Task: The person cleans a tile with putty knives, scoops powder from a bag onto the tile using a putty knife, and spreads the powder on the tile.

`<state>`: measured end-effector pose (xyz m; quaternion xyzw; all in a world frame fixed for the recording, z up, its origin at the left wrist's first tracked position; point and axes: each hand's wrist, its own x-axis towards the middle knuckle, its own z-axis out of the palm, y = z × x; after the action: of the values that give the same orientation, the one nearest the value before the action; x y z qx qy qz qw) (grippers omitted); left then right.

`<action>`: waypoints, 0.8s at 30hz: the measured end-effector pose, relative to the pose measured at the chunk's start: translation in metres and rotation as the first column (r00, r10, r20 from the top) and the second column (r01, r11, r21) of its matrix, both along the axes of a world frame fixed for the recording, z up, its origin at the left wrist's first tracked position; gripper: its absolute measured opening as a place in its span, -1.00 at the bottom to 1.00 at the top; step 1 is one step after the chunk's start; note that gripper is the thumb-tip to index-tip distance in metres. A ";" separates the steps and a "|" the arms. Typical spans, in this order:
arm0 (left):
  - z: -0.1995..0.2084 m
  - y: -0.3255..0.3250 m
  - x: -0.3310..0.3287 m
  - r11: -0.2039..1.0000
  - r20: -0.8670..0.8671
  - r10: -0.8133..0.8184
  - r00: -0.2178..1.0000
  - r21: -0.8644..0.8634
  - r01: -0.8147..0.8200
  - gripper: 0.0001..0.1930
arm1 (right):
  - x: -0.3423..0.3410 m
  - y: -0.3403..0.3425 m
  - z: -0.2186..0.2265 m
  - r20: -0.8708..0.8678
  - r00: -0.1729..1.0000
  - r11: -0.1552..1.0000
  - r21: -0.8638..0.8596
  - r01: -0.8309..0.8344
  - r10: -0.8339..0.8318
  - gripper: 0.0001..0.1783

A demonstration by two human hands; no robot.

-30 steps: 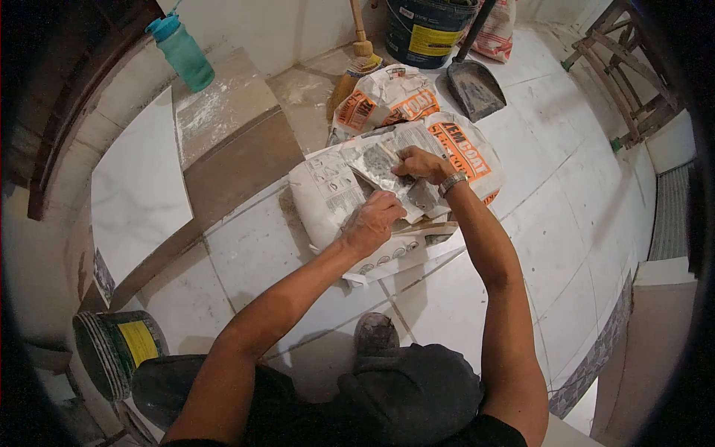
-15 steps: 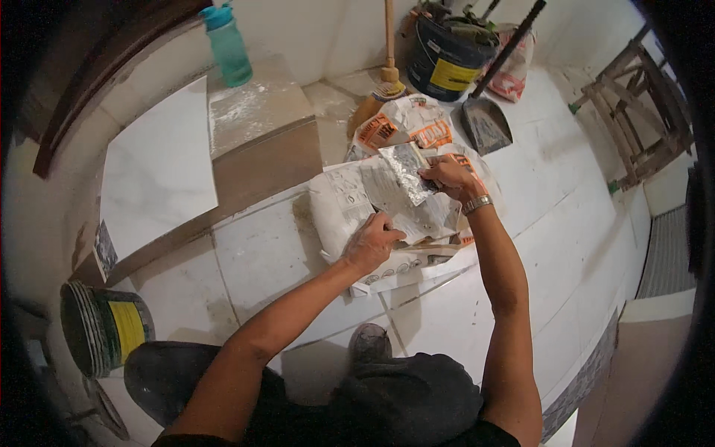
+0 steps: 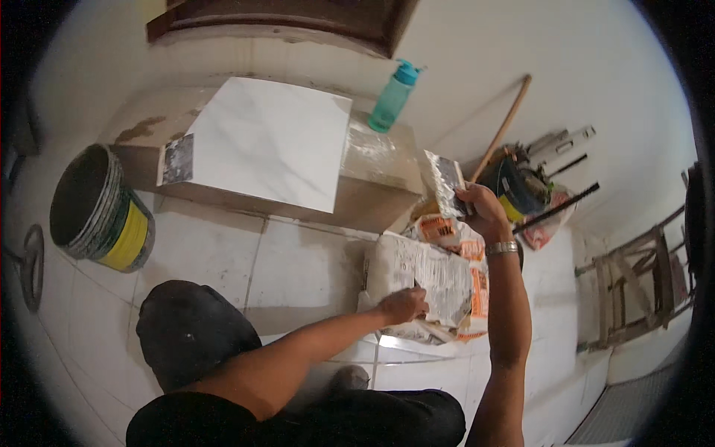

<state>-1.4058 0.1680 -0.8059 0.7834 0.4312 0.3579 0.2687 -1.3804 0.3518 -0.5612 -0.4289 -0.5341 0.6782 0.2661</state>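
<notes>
R hand: My right hand [image 3: 484, 208], ctr-right of frame, lifts a flat metal scraper [image 3: 441, 182]; fingers & thumb pinch it by its right-hand edge.
Scraper: Prob. light, thin, fairly stiff, slick where the grey smear sits; best held by the back edge, off the coated face.
L hand: My left hand [image 3: 406, 305], lower ctr, rests at the near edge of a pale paper bag [image 3: 447, 268]; fingers curl in, but can't tell if they pinch anything.
Bag: Lies flat on the white floor tiles, lower ctr-right. Paper prob. soft & easily torn, weight prob. considerable if full; best taken from underneath, both ends.
Bag print: Dark lettering on orange panels, right side; small print on the pale face, too blurred to read.
Crumpled bag: A second bag [image 3: 439, 227] just behind, w/ similar orange print.
Green bucket: Tilted bucket [image 3: 126, 238], left of frame, w/ yellow label, text n/a at this res.
Slab: White marbled slab [image 3: 275, 141], upper ctr-left, on a ledge [image 3: 383, 205].
Bottle: Teal bottle [image 3: 391, 104], upper ctr, no label I can make out.
Bkgd: Dark bucket [image 3: 495, 179], upper right, yellow label partly hidden.
</notes>
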 end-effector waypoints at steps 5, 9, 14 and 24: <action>-0.013 0.001 0.006 0.987 0.126 -0.009 0.992 0.163 -0.012 -0.93 | -0.129 0.017 0.003 0.090 0.975 0.979 0.004 -0.204 0.203 -0.90; -0.017 -0.003 0.006 0.997 0.111 0.042 0.993 0.065 -0.049 -0.91 | -0.243 -0.004 -0.013 0.201 0.955 0.973 0.038 -0.229 0.217 -0.86; -0.011 -0.008 0.006 1.000 0.174 0.022 0.984 0.008 -0.023 -0.88 | -0.322 -0.019 -0.038 0.557 0.772 0.038 0.818 -0.574 -0.306 -0.79; -0.032 0.024 -0.008 0.947 -0.150 -0.010 0.989 0.317 0.058 -0.89 | -0.163 -0.015 0.051 0.427 0.892 0.414 0.846 -0.337 -0.147 -0.68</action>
<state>-1.4137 0.1916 -0.8381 0.8481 0.3722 0.3601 0.1116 -1.5431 0.3370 -0.5103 -0.3255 -0.8827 0.1809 0.2866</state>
